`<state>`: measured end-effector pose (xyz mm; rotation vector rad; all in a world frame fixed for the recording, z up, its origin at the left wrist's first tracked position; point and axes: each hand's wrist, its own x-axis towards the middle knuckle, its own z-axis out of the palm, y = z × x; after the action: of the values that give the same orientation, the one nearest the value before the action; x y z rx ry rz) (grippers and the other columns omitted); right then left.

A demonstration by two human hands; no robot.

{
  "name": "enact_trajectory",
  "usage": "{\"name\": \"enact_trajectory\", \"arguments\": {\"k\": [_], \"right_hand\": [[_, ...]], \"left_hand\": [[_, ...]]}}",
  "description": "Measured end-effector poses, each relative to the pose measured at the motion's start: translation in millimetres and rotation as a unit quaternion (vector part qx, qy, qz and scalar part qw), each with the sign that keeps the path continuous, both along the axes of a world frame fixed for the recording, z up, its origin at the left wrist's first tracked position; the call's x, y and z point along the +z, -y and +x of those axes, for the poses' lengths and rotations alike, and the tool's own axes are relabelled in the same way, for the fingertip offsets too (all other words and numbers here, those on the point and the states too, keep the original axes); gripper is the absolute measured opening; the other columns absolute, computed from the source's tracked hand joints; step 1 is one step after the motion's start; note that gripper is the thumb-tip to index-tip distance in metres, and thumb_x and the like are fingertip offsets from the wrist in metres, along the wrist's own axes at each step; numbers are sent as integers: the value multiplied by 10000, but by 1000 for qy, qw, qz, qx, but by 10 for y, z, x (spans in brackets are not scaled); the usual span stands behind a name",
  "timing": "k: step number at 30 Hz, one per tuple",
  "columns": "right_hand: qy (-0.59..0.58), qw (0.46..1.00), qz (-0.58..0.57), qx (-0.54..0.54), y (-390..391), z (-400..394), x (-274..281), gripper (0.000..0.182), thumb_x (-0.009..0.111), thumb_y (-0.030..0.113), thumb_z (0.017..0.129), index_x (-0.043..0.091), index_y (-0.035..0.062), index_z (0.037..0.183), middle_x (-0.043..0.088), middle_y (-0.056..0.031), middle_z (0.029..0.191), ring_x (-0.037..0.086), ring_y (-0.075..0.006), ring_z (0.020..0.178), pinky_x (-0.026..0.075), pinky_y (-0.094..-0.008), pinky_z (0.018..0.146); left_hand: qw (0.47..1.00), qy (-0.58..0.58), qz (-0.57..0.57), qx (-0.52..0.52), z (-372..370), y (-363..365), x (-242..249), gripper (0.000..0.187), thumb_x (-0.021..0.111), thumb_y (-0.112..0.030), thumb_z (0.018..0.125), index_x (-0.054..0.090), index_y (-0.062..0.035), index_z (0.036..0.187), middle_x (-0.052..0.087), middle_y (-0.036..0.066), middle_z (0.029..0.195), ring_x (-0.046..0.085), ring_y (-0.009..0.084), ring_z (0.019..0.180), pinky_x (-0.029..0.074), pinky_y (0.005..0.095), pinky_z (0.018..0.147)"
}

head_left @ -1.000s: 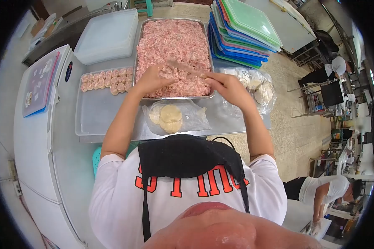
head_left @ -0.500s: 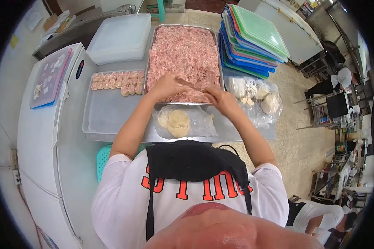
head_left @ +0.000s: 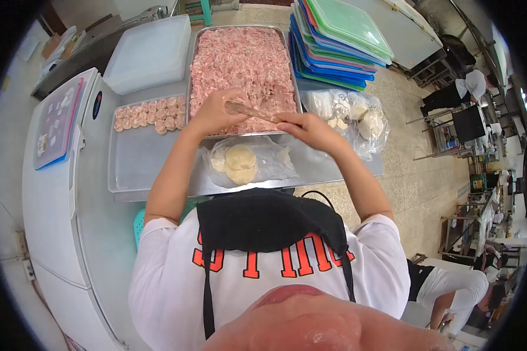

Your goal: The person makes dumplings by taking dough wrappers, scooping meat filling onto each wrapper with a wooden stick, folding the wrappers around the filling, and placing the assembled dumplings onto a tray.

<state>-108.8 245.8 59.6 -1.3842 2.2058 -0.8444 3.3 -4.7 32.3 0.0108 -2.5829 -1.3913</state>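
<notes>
My right hand (head_left: 311,130) is closed on the narrow end of a flat wooden spatula (head_left: 257,113). The spatula's broad tip rests at my left hand (head_left: 216,111), which is curled above the near edge of the meat tray; whatever lies in its palm is mostly hidden. Raw minced meat (head_left: 243,61) fills the large metal tray (head_left: 188,76) beneath both hands. Close to my body, several round dough wrappers (head_left: 240,158) lie on a plastic bag (head_left: 275,167). Filled dumplings (head_left: 158,114) stand in rows at the back of a clear plastic tray (head_left: 143,161) on the left.
Translucent stacked trays (head_left: 149,52) stand at the back left, and a tall pile of coloured lids (head_left: 339,47) at the back right. A plastic bag of more dough wrappers (head_left: 372,126) lies right of the meat. A white fridge (head_left: 55,193) borders the left. Co-workers are off right.
The spatula has moved from over the meat to my left hand, which has turned palm up beneath its tip. The whole view has shifted slightly, with the table things appearing further left.
</notes>
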Motion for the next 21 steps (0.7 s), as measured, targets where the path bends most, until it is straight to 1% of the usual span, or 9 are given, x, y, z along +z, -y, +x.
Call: {"name": "enact_trajectory", "arguments": {"k": [1, 3, 4, 7, 11, 13, 19, 20, 21], "right_hand": [[0, 1000, 4, 0, -53, -38, 49, 300, 604, 263, 925, 658, 58, 1138, 689, -135, 1033, 666, -260, 878, 501, -319, 791], [-206, 978, -29, 0, -118, -100, 299, 271, 599, 316, 907, 690, 118, 1068, 685, -134, 926, 647, -338, 829, 511, -406, 722], [-251, 967, -39, -27, -125, -23, 377, 229, 602, 312, 899, 698, 137, 1013, 671, -102, 855, 640, -325, 790, 508, -417, 666], [-278, 959, -47, -28, -42, 221, 368, 230, 610, 303, 891, 696, 138, 1027, 667, -90, 838, 645, -313, 792, 512, -403, 646], [-241, 969, -40, -17, -62, 10, 461, 226, 604, 296, 900, 673, 142, 1051, 675, -95, 932, 648, -311, 804, 518, -404, 669], [-231, 971, -47, -22, -67, 67, 504, 240, 593, 285, 910, 651, 147, 1098, 671, -102, 987, 645, -318, 829, 519, -401, 693], [-100, 994, -50, -2, 197, 5, -79, 317, 580, 288, 923, 612, 108, 1182, 655, -170, 1031, 621, -369, 925, 495, -428, 799], [-59, 998, -38, -4, 226, -32, -111, 313, 576, 266, 932, 634, 50, 1150, 666, -161, 968, 640, -293, 888, 491, -374, 774], [-57, 998, -38, 3, 254, -71, -200, 313, 576, 266, 932, 634, 50, 1150, 666, -161, 968, 640, -293, 888, 491, -374, 774]], "left_hand": [[999, 11, -46, -8, -7, 6, 5, 407, 790, -195, 701, 648, -38, 1049, 683, 107, 936, 652, 219, 843, 494, 316, 797], [999, 0, -8, 32, 41, -27, -67, 419, 792, -204, 700, 645, -29, 1051, 683, 105, 930, 651, 216, 826, 497, 312, 784], [997, -10, 26, 69, 61, -32, -73, 431, 794, -214, 699, 643, -20, 1053, 684, 104, 924, 651, 213, 809, 500, 308, 771], [999, 23, -34, 20, 43, 5, 70, 533, 804, -245, 706, 613, 15, 1130, 685, 118, 1001, 648, 219, 882, 493, 317, 819], [986, -102, -97, 92, 53, 56, -214, 559, 811, -268, 713, 612, 9, 1156, 675, 129, 1052, 634, 214, 934, 478, 322, 851], [987, -119, -32, 107, 165, -11, -79, 556, 821, -264, 703, 617, -7, 1152, 666, 138, 1064, 624, 213, 985, 465, 313, 892], [993, 10, 51, 106, 206, 82, -47, 630, 832, -268, 701, 575, 13, 1203, 671, 126, 1047, 628, 213, 1007, 475, 308, 901], [992, 11, 52, 114, 266, 112, -58, 630, 832, -268, 701, 575, 13, 1203, 671, 126, 1047, 628, 213, 1007, 475, 308, 901], [986, 23, 60, 156, 358, 164, -74, 619, 826, -269, 707, 579, 4, 1204, 670, 123, 1052, 629, 212, 994, 480, 313, 889]]}}
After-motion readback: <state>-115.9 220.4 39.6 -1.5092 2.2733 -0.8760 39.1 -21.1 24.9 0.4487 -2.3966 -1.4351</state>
